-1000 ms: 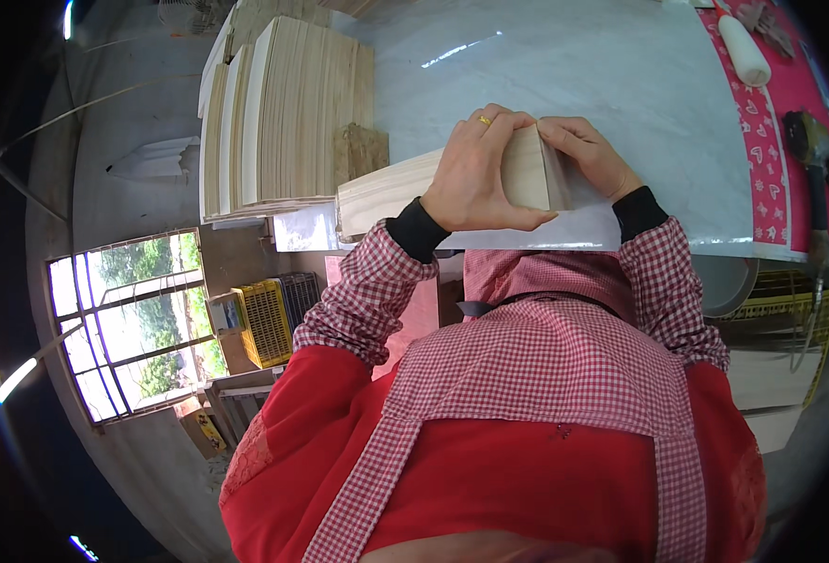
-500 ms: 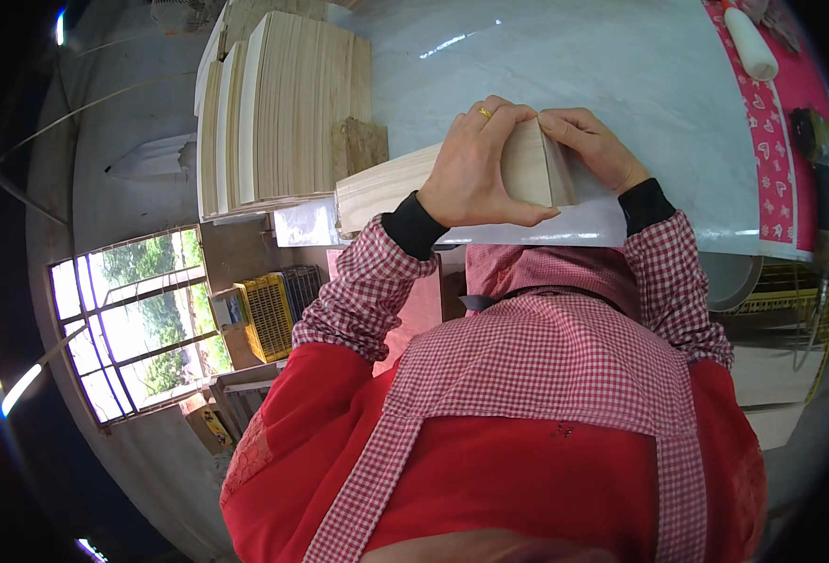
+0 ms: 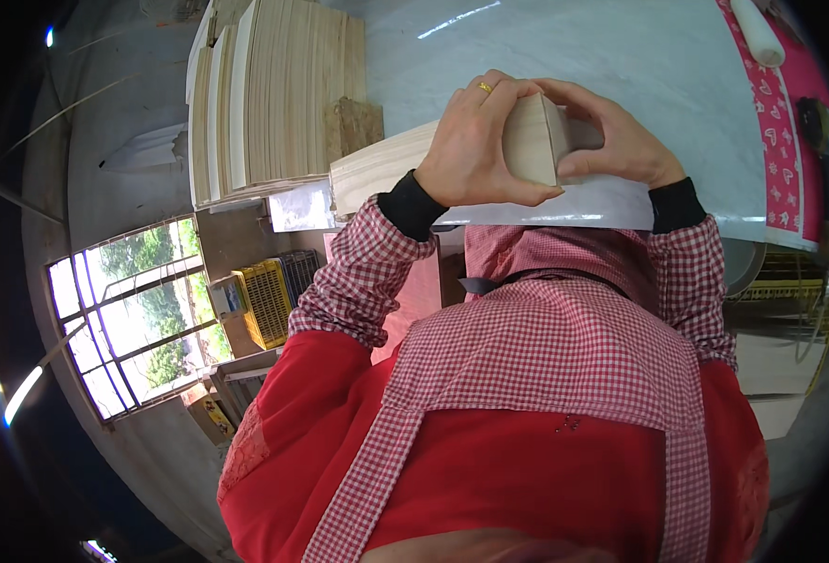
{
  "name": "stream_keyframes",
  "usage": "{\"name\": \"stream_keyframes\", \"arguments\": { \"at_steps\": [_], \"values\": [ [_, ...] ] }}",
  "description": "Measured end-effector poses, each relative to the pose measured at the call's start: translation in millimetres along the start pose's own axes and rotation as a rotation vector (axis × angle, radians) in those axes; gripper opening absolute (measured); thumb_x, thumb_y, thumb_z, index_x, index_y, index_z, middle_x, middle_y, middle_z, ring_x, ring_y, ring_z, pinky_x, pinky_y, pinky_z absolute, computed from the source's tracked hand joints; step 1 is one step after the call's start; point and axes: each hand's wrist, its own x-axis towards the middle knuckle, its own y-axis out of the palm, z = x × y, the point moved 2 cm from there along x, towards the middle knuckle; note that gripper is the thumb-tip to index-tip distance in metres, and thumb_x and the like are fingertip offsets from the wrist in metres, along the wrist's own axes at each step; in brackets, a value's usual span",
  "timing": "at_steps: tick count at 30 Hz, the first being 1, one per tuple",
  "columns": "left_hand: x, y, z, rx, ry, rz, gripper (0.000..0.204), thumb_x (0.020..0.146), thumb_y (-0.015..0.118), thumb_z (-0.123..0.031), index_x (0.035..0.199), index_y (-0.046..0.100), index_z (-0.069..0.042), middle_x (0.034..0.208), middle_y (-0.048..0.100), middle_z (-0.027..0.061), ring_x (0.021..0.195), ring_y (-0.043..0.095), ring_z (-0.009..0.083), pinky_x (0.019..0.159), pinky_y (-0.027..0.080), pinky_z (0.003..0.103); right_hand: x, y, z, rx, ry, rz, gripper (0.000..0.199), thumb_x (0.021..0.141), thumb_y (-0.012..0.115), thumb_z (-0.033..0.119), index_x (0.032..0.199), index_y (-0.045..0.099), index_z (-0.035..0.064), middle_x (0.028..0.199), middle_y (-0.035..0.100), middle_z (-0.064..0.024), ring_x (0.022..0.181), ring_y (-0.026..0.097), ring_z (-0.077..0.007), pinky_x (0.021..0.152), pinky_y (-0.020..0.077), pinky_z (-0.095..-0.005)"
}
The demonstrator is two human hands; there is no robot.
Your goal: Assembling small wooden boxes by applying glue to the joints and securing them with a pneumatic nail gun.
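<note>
A long, box-shaped pale wooden piece lies along the near edge of the table, with a flat end face at its right. Whether it is solid or hollow I cannot tell. My left hand, with a gold ring, spans its top near that end: fingers over the far edge, thumb along the near edge. At the right end, my right hand curves around the end face. Its fingertips meet the far corner and its thumb is at the near side. Part of the piece is hidden under my left hand.
Tall stacks of thin wooden boards stand at the left of the grey table. A rough brown block sits beside them. At the right are a pink patterned cloth and a white cylinder. A yellow crate stands below left.
My right hand has opened wider, and its thumb has moved from the far corner down to the near side of the end. My left hand keeps its grip on the wooden piece.
</note>
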Motion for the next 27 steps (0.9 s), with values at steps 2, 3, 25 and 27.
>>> {"name": "stream_keyframes", "arguments": {
  "at_steps": [2, 3, 25, 27],
  "values": [
    [0, 1, 0, 0.003, -0.002, -0.002, 0.087, 0.05, 0.09, -0.038, 0.12, 0.053, -0.002, 0.108, 0.056, 0.0145, 0.097, 0.057, 0.0325, 0.084, 0.047, 0.042, -3, 1, 4, -0.023, 0.058, 0.035, 0.095, 0.065, 0.089, 0.031, 0.144, 0.044, 0.006, 0.132, 0.055, -0.0109, 0.124, 0.052, -0.0248, 0.107, 0.0404, -0.0352],
    [-1, 2, 1, 0.002, -0.003, -0.001, 0.087, 0.05, 0.09, -0.038, 0.12, 0.053, -0.002, 0.107, 0.056, 0.0145, 0.097, 0.057, 0.0325, 0.084, 0.047, 0.042, -4, 1, 6, -0.023, 0.059, 0.036, 0.095, 0.065, 0.089, 0.031, 0.144, 0.044, 0.006, 0.132, 0.055, -0.0109, 0.124, 0.052, -0.0248, 0.107, 0.0404, -0.0352],
    [-5, 4, 1, -0.003, -0.001, -0.023, 0.088, 0.05, 0.089, -0.041, 0.12, 0.054, -0.001, 0.108, 0.057, 0.0156, 0.097, 0.057, 0.0331, 0.086, 0.046, 0.041, -24, 15, 19, -0.163, -0.083, -0.006, 0.081, 0.08, 0.078, 0.026, 0.148, 0.04, 0.0052, 0.147, 0.043, -0.0159, 0.136, 0.042, -0.0292, 0.111, 0.0363, -0.0385],
    [-5, 3, 2, 0.008, 0.002, -0.024, 0.088, 0.05, 0.089, -0.041, 0.12, 0.053, -0.001, 0.108, 0.057, 0.0158, 0.098, 0.057, 0.0334, 0.086, 0.046, 0.041, -38, 28, 27, -0.214, -0.157, -0.057, 0.077, 0.083, 0.075, 0.024, 0.149, 0.038, 0.0051, 0.151, 0.039, -0.0171, 0.139, 0.039, -0.0304, 0.112, 0.035, -0.0392]
  ]
}}
